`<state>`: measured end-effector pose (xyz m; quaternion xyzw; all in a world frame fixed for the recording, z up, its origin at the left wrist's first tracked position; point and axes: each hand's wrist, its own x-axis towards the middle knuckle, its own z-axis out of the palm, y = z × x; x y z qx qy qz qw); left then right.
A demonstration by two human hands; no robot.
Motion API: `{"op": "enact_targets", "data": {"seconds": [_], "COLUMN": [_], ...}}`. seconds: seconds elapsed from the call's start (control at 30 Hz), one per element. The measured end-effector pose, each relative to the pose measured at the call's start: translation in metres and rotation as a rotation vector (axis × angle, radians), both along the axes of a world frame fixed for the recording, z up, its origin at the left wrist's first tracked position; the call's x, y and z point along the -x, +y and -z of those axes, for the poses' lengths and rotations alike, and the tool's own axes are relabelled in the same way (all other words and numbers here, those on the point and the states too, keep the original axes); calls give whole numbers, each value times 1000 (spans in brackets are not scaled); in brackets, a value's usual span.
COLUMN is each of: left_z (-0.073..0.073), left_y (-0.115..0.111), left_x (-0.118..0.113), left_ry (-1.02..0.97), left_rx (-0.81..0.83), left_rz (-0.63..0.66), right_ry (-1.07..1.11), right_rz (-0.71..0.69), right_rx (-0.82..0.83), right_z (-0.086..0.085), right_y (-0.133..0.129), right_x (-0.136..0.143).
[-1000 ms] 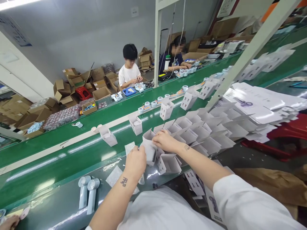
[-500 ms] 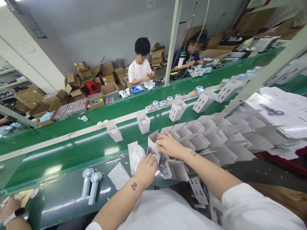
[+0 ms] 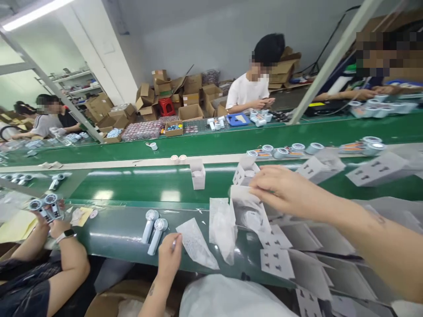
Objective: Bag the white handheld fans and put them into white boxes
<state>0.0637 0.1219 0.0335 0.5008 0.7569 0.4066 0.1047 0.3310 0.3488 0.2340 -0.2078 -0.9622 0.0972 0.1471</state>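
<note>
Fingers of the right hand (image 3: 284, 191) pinch the top flap of an open white box (image 3: 247, 211), steadying it upright on the counter edge; the left hand (image 3: 170, 259), loosely curled, touches a flat plastic bag (image 3: 195, 242) beside two small fans (image 3: 153, 229), holding nothing.

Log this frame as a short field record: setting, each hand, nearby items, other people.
setting: green conveyor line, head view
left hand: at bench edge, nearest a flat plastic bag and two handheld fans
right hand: pinching the top edge of an open white box
nearby: second plastic bag, flat white cartons
other people: co-worker's hands holding fans at left; people seated across the belt
</note>
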Motion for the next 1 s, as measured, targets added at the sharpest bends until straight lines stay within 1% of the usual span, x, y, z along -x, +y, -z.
{"op": "enact_targets", "data": {"seconds": [0.07, 0.1, 0.13, 0.17, 0.2, 0.27, 0.37, 0.47, 0.57, 0.63, 0.7, 0.77, 0.8, 0.83, 0.9, 0.93, 1.0], "left_z": [20, 30, 39, 49, 58, 76, 98, 112, 118, 120, 121, 121, 120, 117, 109, 102, 85], "left_y": [-26, -37, -48, -56, -63, -72, -75, -69, -62, -59, -58, -58, -57, -57, -54, -51, -44], "left_x": [39, 55, 69, 81, 90, 99, 98, 90, 88, 90, 92, 93, 92, 91, 84, 79, 65], "left_ry": [-120, -150, -163, -156, -137, -74, 45, 150, 203, 207, 172, 61, -40, -177, -549, -757, -1123], "left_rx": [150, 202, 240, 268, 295, 367, 534, 699, 773, 780, 752, 670, 602, 523, 354, 265, 98], "left_rz": [-265, -350, -402, -427, -433, -411, -366, -329, -279, -256, -256, -276, -293, -318, -394, -429, -458], "right_ry": [-23, -38, -57, -81, -106, -153, -217, -254, -254, -247, -234, -216, -199, -176, -107, -71, -24], "right_rz": [-64, -89, -109, -123, -134, -150, -155, -121, -59, -10, 43, 98, 124, 148, 199, 229, 290], "right_rx": [-9, -2, 13, 34, 58, 109, 176, 198, 192, 198, 219, 252, 272, 292, 339, 370, 444], "right_z": [-14, -17, -15, -11, -4, 17, 55, 90, 115, 125, 129, 128, 126, 125, 123, 125, 135], "right_y": [12, 18, 24, 30, 36, 48, 63, 73, 82, 89, 96, 102, 103, 102, 92, 82, 48], "right_x": [41, 64, 88, 113, 138, 187, 255, 308, 345, 363, 375, 382, 382, 380, 366, 354, 320]}}
